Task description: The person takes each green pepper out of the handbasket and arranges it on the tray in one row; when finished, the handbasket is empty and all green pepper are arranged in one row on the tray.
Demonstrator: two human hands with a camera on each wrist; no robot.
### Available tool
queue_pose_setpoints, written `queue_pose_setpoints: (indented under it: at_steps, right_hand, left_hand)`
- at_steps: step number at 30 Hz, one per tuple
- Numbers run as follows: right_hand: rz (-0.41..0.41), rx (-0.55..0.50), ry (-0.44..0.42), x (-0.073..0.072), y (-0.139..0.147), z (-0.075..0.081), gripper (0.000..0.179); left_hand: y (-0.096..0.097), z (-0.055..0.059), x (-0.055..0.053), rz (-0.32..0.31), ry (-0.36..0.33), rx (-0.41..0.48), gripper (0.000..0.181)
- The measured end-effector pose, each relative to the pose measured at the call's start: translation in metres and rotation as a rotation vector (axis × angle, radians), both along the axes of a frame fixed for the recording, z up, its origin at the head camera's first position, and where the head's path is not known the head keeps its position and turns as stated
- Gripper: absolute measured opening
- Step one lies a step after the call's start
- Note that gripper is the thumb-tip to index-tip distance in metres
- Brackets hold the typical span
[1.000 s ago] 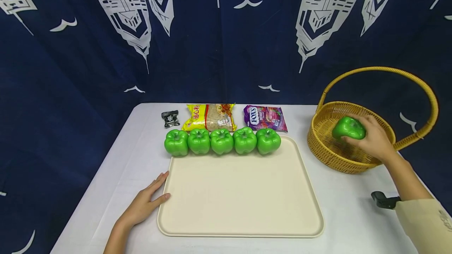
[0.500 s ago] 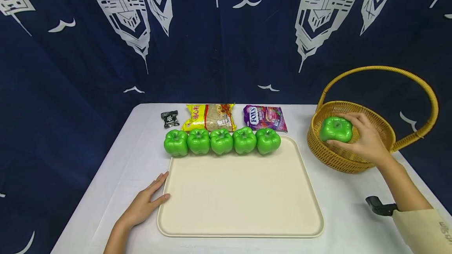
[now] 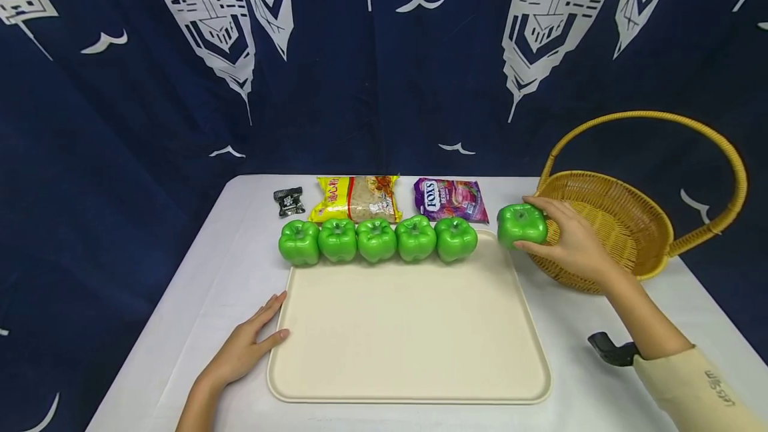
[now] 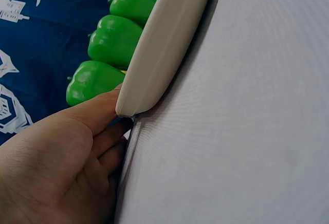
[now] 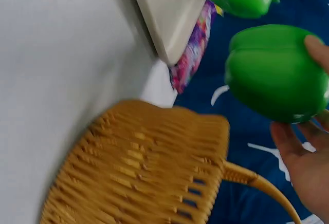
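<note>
My right hand point(image 3: 573, 242) holds a shiny green bell pepper point(image 3: 519, 225) between thumb and fingers, over the far right corner of the cream tray point(image 3: 408, 332). In the right wrist view this bell pepper point(image 5: 275, 75) hangs beside the wicker basket point(image 5: 149, 157). Several matching bell peppers point(image 3: 377, 241) stand side by side in a row along the tray's far edge. My left hand point(image 3: 240, 345) rests against the tray's left edge, fingers extended and thumb at the rim. In the left wrist view the left hand point(image 4: 67, 157) touches the tray corner.
Behind the row lie a small black packet point(image 3: 290, 202), a yellow noodle bag point(image 3: 360, 199) and a purple Fox's candy bag point(image 3: 451, 201). The wicker basket with its tall handle point(image 3: 648, 115) stands at the right on the white-covered table point(image 3: 180, 299).
My right hand has carried the bell pepper leftward out of the basket to the tray's far right corner. The left hand and the row of peppers have stayed put.
</note>
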State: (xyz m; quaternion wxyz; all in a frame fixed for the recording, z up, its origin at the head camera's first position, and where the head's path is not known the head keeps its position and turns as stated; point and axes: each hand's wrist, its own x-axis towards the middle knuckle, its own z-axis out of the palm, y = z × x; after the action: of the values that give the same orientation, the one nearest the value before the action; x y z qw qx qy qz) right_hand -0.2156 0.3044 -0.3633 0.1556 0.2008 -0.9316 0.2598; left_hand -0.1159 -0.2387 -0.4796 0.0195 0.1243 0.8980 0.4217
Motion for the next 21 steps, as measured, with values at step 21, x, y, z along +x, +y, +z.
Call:
queue_pose_setpoints:
  at_steps: [21]
  right_hand:
    - [0.094,0.092,-0.260,-0.026,-0.022,-0.026,0.079]
  left_hand:
    - [-0.001,-0.001,-0.001,-0.001,0.018,-0.006,0.064]
